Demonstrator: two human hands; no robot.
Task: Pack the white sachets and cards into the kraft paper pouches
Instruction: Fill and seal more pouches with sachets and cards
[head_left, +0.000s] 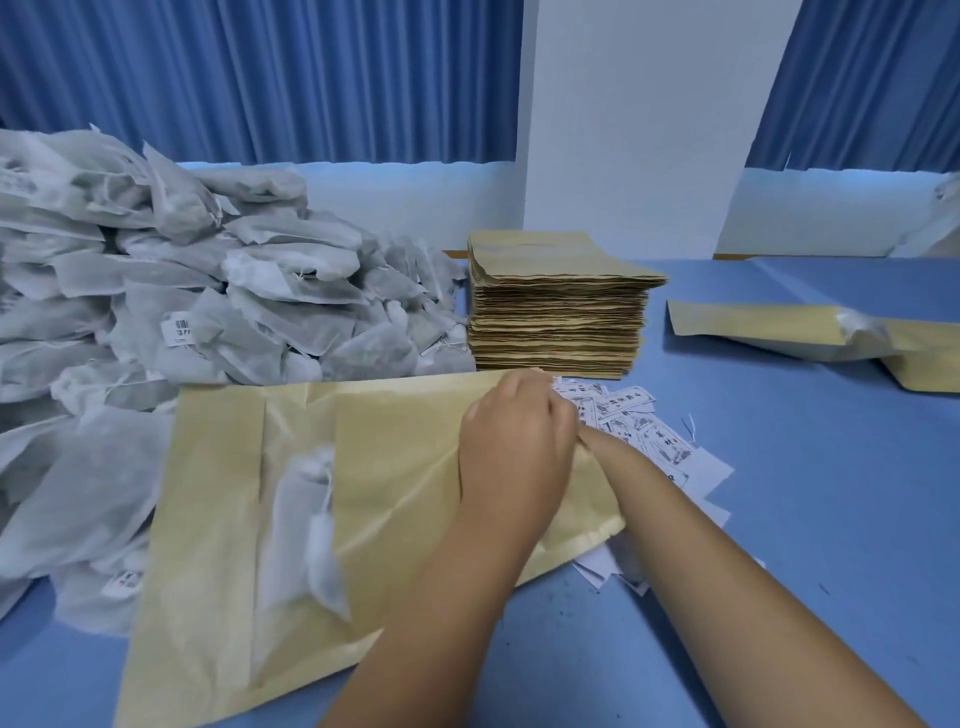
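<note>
1. A large flat kraft paper pouch (311, 467) is lying on the blue tabletop (805, 493) at near centre, with its mouth pointing right.
2. The left hand (514, 452) is resting over the mouth end, back of the hand up. Its grip is curling closed over the pouch's right edge and is holding the upper paper layer.
3. The right forearm (727, 545) is reaching in from the near right and is passing under the left hand at the mouth. The right hand is hidden there, so whether its grip is open or closed, and what it is holding, cannot be told.
4. One white fabric sachet (306, 519) is showing, blurred, at the pouch's middle; whether it is lying inside or on top cannot be told.
5. A big heap of white sachets (182, 291) is occupying the left side and is touching the pouch's left and far edges.
6. Small printed white cards (639, 431) are lying scattered just right of the mouth, partly under the forearm.
7. A tall stack of empty kraft pouches (556, 322) is standing just beyond the cards, beside the heap.
8. A further kraft pouch (753, 325) is lying flat at far right, well apart from the hands.
9. Pleated blue curtains (260, 78) are hanging behind, either side of a white pillar (634, 130).
</note>
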